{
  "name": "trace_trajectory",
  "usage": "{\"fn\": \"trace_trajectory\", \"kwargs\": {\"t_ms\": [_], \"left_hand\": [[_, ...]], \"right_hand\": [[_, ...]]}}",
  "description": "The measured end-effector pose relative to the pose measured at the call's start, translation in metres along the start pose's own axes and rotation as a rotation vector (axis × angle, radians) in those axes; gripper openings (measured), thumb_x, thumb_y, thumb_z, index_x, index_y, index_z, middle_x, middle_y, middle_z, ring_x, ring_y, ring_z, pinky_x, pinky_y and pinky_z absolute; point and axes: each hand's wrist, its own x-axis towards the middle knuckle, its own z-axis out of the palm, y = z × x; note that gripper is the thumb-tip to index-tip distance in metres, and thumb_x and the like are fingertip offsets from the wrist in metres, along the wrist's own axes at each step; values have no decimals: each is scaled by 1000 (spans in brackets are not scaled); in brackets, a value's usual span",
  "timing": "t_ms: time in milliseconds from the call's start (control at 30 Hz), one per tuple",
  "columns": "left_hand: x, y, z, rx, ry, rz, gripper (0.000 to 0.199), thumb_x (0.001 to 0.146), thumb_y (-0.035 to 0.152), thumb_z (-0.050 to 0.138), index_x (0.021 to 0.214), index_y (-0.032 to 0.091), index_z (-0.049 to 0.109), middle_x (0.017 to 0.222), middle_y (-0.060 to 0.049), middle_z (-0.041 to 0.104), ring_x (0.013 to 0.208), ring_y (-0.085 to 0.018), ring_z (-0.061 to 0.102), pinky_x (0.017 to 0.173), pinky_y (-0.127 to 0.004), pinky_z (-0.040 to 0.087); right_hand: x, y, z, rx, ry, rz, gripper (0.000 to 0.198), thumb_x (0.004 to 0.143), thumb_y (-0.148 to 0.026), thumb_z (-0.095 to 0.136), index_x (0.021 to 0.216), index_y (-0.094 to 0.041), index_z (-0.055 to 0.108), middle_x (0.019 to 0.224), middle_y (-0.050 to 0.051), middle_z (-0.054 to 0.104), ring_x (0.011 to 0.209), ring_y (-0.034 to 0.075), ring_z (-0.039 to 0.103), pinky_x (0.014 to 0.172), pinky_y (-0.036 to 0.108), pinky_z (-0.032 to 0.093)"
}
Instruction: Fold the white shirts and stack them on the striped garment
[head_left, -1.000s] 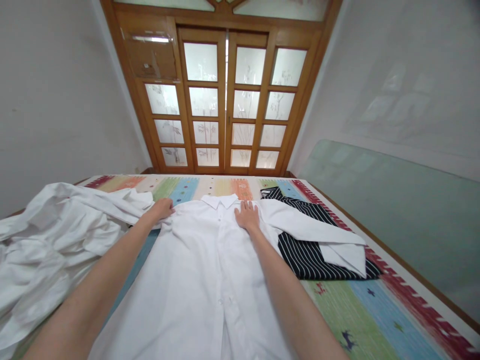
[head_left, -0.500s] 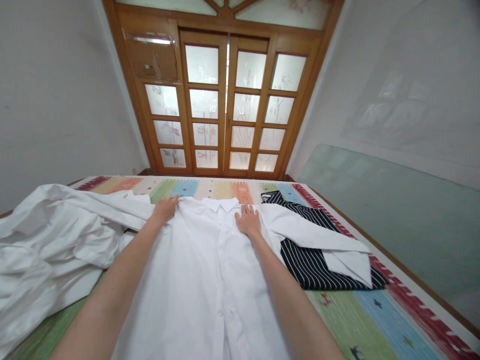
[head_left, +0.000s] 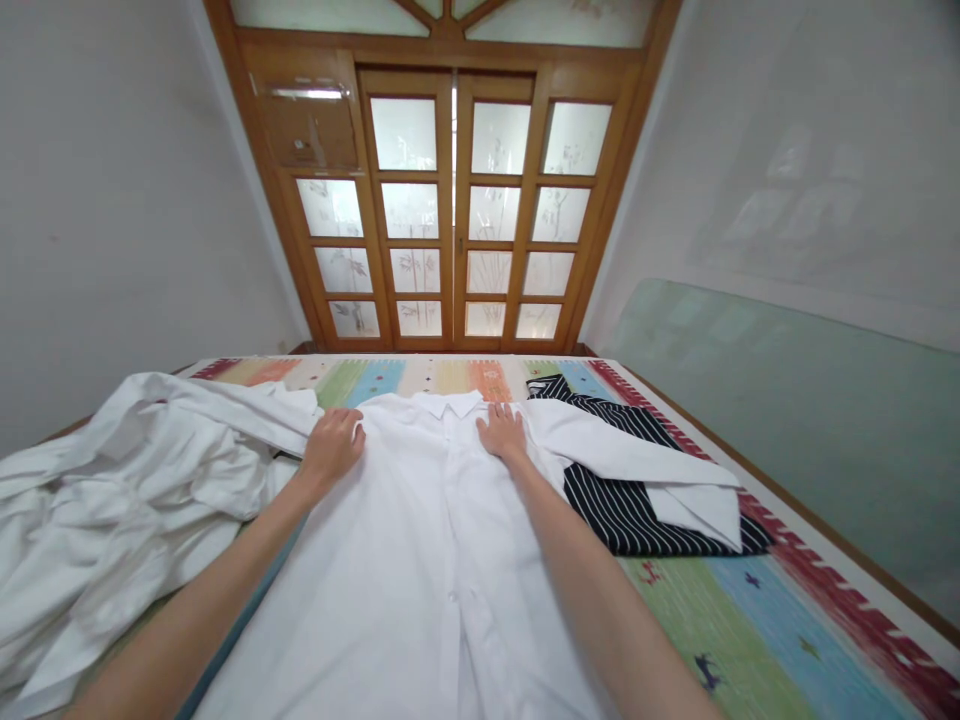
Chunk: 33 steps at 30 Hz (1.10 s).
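A white button-up shirt [head_left: 405, 540] lies spread front side up, with its collar at the far end. My left hand [head_left: 334, 445] is closed on the shirt's left edge near the shoulder, fingers curled over the cloth. Flat on the upper front just right of the collar rests my right hand [head_left: 502, 432], its fingers spread. The shirt's right sleeve reaches out over a folded black-and-white striped garment [head_left: 615, 515]. Part of the left sleeve is behind my left hand.
A heap of crumpled white clothing [head_left: 127, 520] lies to the left. Under everything is a colourful patterned cover [head_left: 720, 620]. A pale green panel [head_left: 780, 400] leans along the right wall. Wooden doors with frosted panes [head_left: 450, 200] stand beyond the far edge.
My left hand has moved slightly down along the shirt's left shoulder edge, and its fingers are more curled. My right hand stays flat near the collar. The view has shifted a little.
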Motion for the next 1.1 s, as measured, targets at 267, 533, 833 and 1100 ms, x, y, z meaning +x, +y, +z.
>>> {"fn": "trace_trajectory", "kwargs": {"t_ms": [267, 533, 833, 1100], "left_hand": [[-70, -8, -1, -93, -121, -176, 37, 87, 28, 43, 118, 12, 55, 119, -16, 63, 113, -27, 57, 100, -38, 42], [-76, -15, -24, -74, -341, -311, 37, 89, 34, 39, 108, 13, 63, 104, -14, 72, 101, -26, 66, 86, -32, 48], [-128, -12, -52, -47, -558, -204, 38, 89, 42, 38, 80, 18, 66, 85, -10, 73, 87, -26, 69, 74, -30, 47], [-177, 4, -69, -89, -553, -207, 46, 92, 42, 32, 69, 21, 66, 78, -12, 73, 80, -29, 69, 68, -34, 46]], "right_hand": [[-42, 9, -19, -52, -61, -179, 57, 96, -33, 34, 150, -13, 33, 161, 12, 16, 148, 29, 13, 117, 43, 10], [-158, 36, -29, -63, -61, -502, 58, 94, -34, 41, 147, -11, 39, 160, 12, 20, 148, 30, 10, 119, 45, 15], [-285, 127, -28, 68, -59, -625, 52, 97, -45, 40, 145, -25, 45, 154, 5, 34, 145, 23, 25, 119, 44, 25], [-318, 155, -26, 60, -24, -530, 52, 99, -44, 37, 147, -26, 41, 155, 3, 32, 145, 24, 24, 118, 45, 27]]}}
